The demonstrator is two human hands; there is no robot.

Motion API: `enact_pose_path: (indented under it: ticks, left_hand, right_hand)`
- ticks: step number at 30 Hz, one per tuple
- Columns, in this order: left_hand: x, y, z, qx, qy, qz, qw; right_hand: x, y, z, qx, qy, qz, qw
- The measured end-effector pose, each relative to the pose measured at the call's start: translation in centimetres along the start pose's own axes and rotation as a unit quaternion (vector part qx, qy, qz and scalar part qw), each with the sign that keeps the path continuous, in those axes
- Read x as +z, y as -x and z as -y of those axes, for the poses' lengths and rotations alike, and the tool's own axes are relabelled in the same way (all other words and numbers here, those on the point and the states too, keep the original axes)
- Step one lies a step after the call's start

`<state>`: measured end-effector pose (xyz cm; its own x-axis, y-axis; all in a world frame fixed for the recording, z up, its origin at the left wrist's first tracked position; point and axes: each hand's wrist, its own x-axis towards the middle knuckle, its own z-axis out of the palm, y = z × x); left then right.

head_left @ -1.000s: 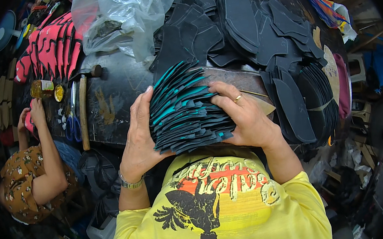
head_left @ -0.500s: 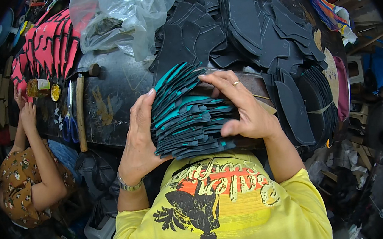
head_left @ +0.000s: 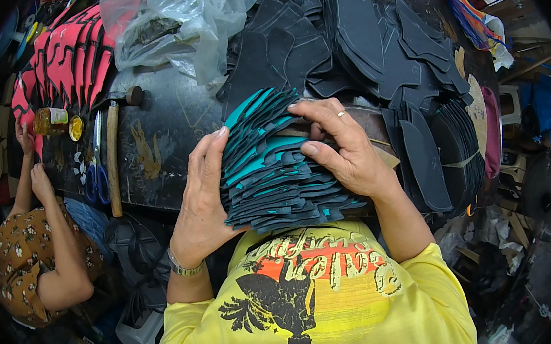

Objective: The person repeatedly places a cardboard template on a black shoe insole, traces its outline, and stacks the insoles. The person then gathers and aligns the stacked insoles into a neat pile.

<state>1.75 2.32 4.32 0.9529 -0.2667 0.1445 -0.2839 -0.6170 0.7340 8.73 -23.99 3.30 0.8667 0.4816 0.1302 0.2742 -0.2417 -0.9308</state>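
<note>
A thick stack of thin dark cut pieces with teal faces leans at the table's near edge, right in front of my body, its layers fanned and uneven. My left hand presses along the stack's left side, thumb up at its top edge; its other fingers are partly hidden. On the opposite side, my right hand curves round the upper right edge. Its index finger touches the top pieces and the thumb lies over the side. Between them the two hands hold the stack.
Piles of black cut pieces cover the table's far side, beside a crumpled plastic bag. At left lie a hammer, blue-handled scissors, a jar and pink pieces. A co-worker's hands are there.
My right thumb has moved up along the stack's side, and the lower layers now stick out further right. My left hand stays against the left side. The co-worker's hands have moved apart.
</note>
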Motion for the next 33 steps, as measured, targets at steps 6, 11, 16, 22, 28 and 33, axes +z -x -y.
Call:
enact_pose_path:
  ticks: [6,11,16,22,28,33]
  left_hand:
    - [0.1,0.0,0.0,0.003,-0.003,-0.001,1.000]
    - [0.0,0.0,-0.1,-0.001,0.004,0.001,1.000]
    - [0.0,0.0,-0.2,-0.008,0.006,0.004,1.000]
    - [0.1,0.1,-0.1,-0.002,0.005,0.003,1.000]
    - [0.1,0.1,-0.1,-0.006,0.006,0.001,1.000]
    - [0.0,0.1,-0.1,-0.005,0.001,0.003,1.000]
  right_hand:
    - [0.0,0.0,0.2,0.007,0.002,0.012,1.000]
    - [0.0,0.2,0.2,0.007,0.049,-0.011,0.999]
    - [0.0,0.2,0.0,-0.092,0.170,-0.047,0.980]
    - [0.1,-0.3,-0.6,-0.141,0.161,-0.037,0.976]
    - [0.1,0.1,-0.8,-0.085,0.071,-0.020,0.994]
    - [0.5,-0.1,-0.5,-0.028,-0.017,-0.053,0.998]
